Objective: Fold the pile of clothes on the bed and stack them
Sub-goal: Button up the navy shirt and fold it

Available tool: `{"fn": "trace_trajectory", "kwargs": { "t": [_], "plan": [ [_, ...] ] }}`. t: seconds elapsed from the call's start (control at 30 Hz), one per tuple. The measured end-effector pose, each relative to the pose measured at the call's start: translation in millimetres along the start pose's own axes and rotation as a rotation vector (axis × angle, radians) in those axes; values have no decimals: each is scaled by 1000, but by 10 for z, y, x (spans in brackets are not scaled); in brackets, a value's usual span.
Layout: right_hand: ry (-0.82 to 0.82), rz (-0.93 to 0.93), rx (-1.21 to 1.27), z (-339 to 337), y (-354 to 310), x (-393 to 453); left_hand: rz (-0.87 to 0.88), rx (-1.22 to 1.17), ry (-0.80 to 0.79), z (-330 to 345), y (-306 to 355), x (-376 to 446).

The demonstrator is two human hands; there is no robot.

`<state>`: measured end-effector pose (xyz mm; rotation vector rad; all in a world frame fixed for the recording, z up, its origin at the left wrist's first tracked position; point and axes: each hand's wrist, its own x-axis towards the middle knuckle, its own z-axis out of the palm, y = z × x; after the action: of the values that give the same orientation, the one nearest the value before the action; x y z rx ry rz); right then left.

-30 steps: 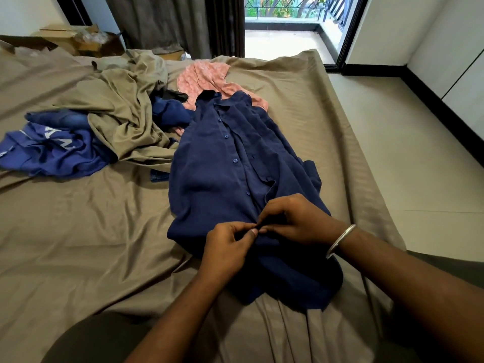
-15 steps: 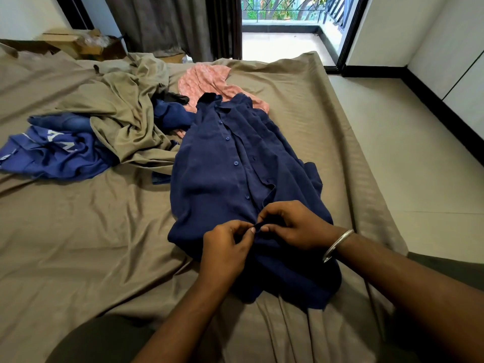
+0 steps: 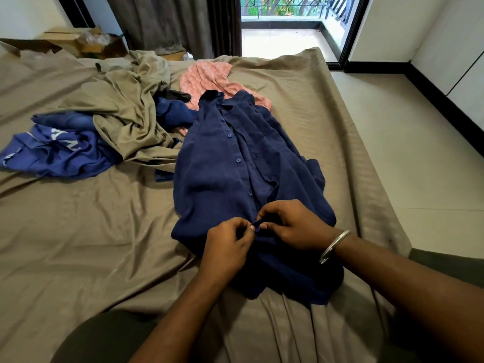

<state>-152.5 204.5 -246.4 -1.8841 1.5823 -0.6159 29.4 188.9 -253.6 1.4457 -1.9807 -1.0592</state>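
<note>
1. Head view, looking down: we knelt at a bed [image 3: 78, 244] covered with a creased olive-brown sheet that ran to the far edge of the mattress, pale floor tiles [image 3: 408, 158] to the right.
2. Beyond the bed hung a dark curtain [image 3: 178, 22], beside an open balcony door [image 3: 348, 30] with a railing and greenery outside; cardboard boxes [image 3: 86, 43] sat in the far left corner.
3. Before us lay a navy button-up shirt [image 3: 222, 163], collar away from us, placket up, its buttons mostly fastened.
4. Our left hand [image 3: 225, 247] and right hand [image 3: 293, 226] met at the lower placket, fingertips of each pinched onto the shirt's front edges, nearly touching one another; whether a button lay between them we could not tell.
5. A metal bangle [image 3: 334, 247] circled our right wrist.
6. A pink patterned garment [image 3: 207, 77] lay partly under the shirt's collar.
7. To the left, a crumpled olive cloth [image 3: 123, 111] overlapped a blue printed garment [image 3: 57, 150] and a darker blue piece [image 3: 172, 113], all unfolded, well apart from our hands.
</note>
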Motion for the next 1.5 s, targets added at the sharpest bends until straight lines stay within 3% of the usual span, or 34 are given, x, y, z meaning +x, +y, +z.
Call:
{"fn": "trace_trajectory", "kwargs": {
  "t": [0.13,0.43,0.57,0.77,0.9,1.03,1.1,1.27,1.5],
  "plan": [
    [-11,16,94,-27,-18,-8,-32,-49,-7,11,27,-15],
    [-41,-34,94,-68,-25,-34,-235,-236,-179,-15,-63,71],
    [104,-68,105,-68,22,-20,-375,-307,-305,-63,-54,77],
    [340,24,19,-66,83,-5,-416,-153,-534,-102,-77,29],
    [399,121,46,-31,93,13,-400,-216,-336,-136,0,36],
    [442,183,41,3,86,30,-156,-90,91,-148,-17,123],
    [472,182,39,2,76,56,-77,-62,203,-128,27,180],
    [495,307,-104,11,-1,116,-44,-6,259,-22,6,338],
    [350,528,-384,174,-128,157,-233,159,207,111,-31,380]
  ]
}}
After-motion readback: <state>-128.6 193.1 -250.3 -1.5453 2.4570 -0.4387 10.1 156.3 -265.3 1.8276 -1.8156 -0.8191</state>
